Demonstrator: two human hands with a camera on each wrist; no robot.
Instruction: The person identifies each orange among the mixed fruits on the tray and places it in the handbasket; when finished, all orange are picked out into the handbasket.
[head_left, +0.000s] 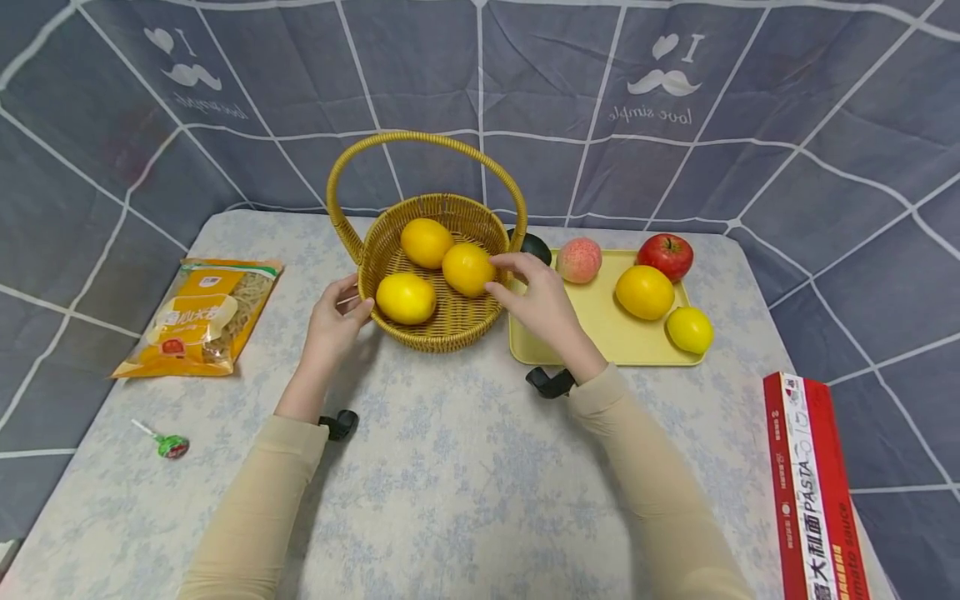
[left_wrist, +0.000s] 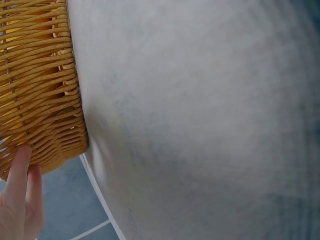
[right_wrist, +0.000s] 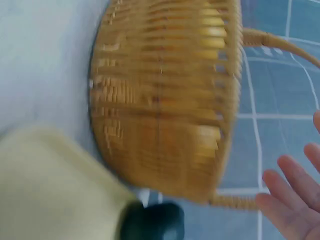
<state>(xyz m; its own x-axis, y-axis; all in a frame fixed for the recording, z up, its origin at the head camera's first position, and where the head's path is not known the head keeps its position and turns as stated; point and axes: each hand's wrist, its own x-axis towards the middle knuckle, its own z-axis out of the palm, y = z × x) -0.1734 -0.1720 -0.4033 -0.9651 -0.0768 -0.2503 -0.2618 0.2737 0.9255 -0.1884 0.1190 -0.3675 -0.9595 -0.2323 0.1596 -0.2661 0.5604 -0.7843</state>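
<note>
A round wicker basket (head_left: pixel 450 340) with a tall arched handle holds two orange-yellow fruits (head_left: pixel 426 242) and a brighter yellow, lemon-like fruit (head_left: pixel 406 298). My left hand (head_left: pixel 334 321) touches the basket's left side; in the left wrist view its straight fingers (left_wrist: pixel 19 172) rest against the woven outer wall. Over the right rim reaches my right hand (head_left: pixel 542 302), thumb and fingertips right at the edge of the rightmost orange-yellow fruit (head_left: pixel 468 269). In the right wrist view, the fingers (right_wrist: pixel 295 172) are spread and loosely extended above the rim, with no fruit showing between them.
Right of the basket, a yellow tray (head_left: pixel 600 343) carries a peach (head_left: pixel 579 260), a red apple (head_left: pixel 665 257), an orange-yellow fruit (head_left: pixel 645 292) and a lemon (head_left: pixel 690 330). A dark fruit (head_left: pixel 536 248) is partly hidden. Noodle bag (head_left: pixel 201 318), lollipop (head_left: pixel 171 446) and pasta box (head_left: pixel 813 492) lie around.
</note>
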